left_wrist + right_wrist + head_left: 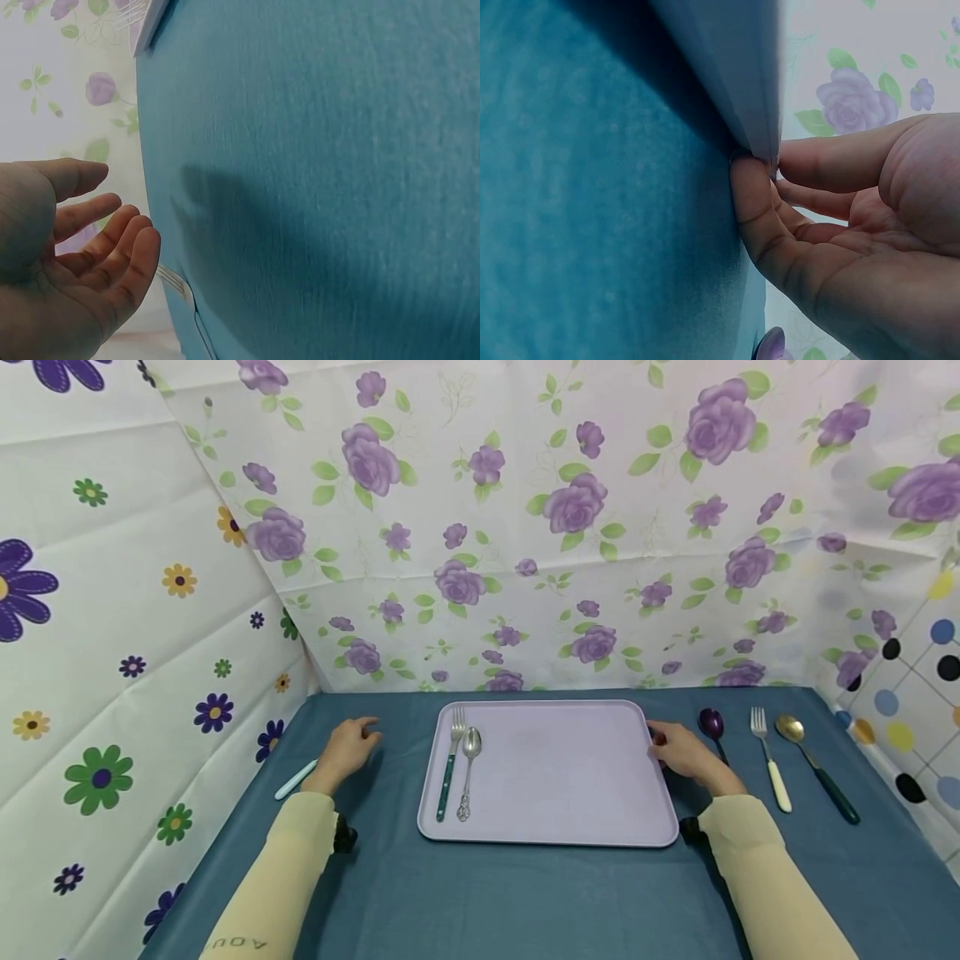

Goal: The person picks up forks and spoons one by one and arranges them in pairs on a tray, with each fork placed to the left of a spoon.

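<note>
Lilac plastic tray [555,777] sits mid-table on teal cloth [480,902]; all positions below are relative to the tray.

Right hand [686,756] is at the tray's right rim: the wrist view shows thumb and fingers [757,202] pinching the rim [735,82], thumb above, fingers curled under.

Left hand [347,750] is off the tray's left side, not touching it. Fingers [112,247] loosely spread, relaxed, holding nothing, palm just above the cloth.

On the tray, along its left edge: green-handled fork [451,760] and silver spoon [469,768], side by side, heads toward the wall.

Right of the tray, on cloth: purple spoon [712,727] just behind the right hand, then white-handled fork [770,758], then gold spoon [813,764] with a dark handle, furthest out.

Left of the tray, past the left hand: a pale handle [295,779] lying on the cloth, partly hidden; type unclear.

Writing: left sleeve [277,877] has faint letters near the bottom edge, seen inverted, reads roughly "AOU"; not sure. No brand visible on tray or cutlery.
</note>
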Available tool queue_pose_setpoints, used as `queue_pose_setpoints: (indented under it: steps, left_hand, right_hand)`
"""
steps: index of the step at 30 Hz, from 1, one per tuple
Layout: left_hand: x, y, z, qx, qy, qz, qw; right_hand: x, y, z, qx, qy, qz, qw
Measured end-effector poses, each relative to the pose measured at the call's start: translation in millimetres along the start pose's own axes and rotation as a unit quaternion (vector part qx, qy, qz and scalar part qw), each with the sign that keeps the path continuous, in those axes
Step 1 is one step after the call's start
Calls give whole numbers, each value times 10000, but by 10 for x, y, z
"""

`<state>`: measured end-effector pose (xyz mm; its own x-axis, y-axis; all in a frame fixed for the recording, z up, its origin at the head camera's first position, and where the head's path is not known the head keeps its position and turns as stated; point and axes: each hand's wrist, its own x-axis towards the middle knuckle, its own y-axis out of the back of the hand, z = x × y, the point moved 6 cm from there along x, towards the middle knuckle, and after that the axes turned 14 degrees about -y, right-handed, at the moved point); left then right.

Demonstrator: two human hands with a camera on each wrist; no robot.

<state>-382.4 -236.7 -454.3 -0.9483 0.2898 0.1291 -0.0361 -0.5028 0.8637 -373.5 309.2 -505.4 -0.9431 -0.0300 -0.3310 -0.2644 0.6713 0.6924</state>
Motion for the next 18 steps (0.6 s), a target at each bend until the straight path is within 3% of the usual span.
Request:
queue_pose_setpoints:
  steps: [18]
  left_hand:
    - [-83, 55, -297, 203, 314, 176, 9991]
  right_hand:
    - [-25, 11, -11, -66, -27, 3, 10000]
